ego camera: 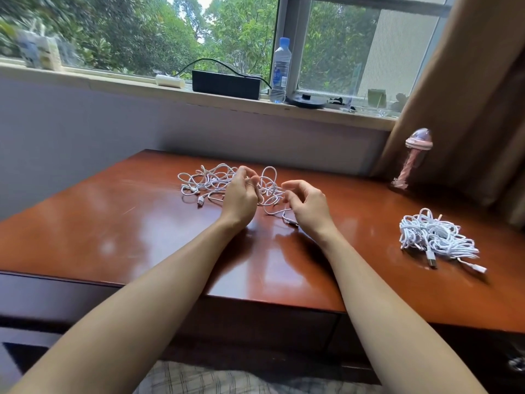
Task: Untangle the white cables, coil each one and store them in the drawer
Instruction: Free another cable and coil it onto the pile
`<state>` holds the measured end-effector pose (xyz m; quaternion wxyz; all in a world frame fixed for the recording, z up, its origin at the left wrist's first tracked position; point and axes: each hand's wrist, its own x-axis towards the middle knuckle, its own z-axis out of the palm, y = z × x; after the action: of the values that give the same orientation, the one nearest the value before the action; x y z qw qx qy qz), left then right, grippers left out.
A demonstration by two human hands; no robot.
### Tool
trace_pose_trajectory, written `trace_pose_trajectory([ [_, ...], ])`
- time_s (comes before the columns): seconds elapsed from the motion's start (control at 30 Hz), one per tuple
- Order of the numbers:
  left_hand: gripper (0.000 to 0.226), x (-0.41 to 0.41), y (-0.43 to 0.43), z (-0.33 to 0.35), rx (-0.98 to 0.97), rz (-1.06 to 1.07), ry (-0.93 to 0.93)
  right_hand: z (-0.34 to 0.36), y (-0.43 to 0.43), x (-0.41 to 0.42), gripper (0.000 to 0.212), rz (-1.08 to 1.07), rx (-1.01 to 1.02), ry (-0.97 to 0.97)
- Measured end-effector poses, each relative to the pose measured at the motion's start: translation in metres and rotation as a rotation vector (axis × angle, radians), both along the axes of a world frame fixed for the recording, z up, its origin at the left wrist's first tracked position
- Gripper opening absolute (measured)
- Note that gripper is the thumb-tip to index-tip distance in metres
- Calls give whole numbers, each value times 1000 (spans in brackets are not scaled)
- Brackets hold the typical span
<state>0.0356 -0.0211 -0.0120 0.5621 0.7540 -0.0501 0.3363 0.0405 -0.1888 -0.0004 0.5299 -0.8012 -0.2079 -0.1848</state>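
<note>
Untangling underway. Left hand (240,200) pinched a strand; white cable tangle (210,183) lay around and beyond its fingertips. Right hand (308,204) was loosely spread beside it, apparently holding nothing. Next, probably: trace a free end.

Desk top (142,237), seen from its 6 o'clock edge. A tangle of cables (210,183) is lying toward 12 o'clock. The left hand (240,199) is sitting on the tangle's middle, pinching a strand. The right hand (308,206) is hovering at the tangle's 4 o'clock side, over a trailing end. A separate bundle of cables (434,237) is lying at 3 o'clock, well apart. A tall bottle-like item (414,157) is standing at 1 o'clock, before the curtain (468,95). Behind the desk, the windowsill (85,78) is carrying a box (225,84) at 12 o'clock with a water bottle (280,71) just right of it. Possibly cartons (39,52), blurred, are standing at 10 o'clock.
</note>
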Motion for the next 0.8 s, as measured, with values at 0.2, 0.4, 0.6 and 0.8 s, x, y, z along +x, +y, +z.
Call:
trace_pose_trajectory([
  [0.2,13,-4,3,1,137,123,-9,-1,-8,10,20,-72,84,-34],
  [0.4,37,-8,8,3,213,188,41,4,-12,15,22,-106,281,12],
  [0.6,27,-7,11,3,256,211,-13,11,-15,15,18,-85,521,116],
  [0.8,19,-6,18,4,340,248,-75,3,-25,20,16,-98,217,4],
])
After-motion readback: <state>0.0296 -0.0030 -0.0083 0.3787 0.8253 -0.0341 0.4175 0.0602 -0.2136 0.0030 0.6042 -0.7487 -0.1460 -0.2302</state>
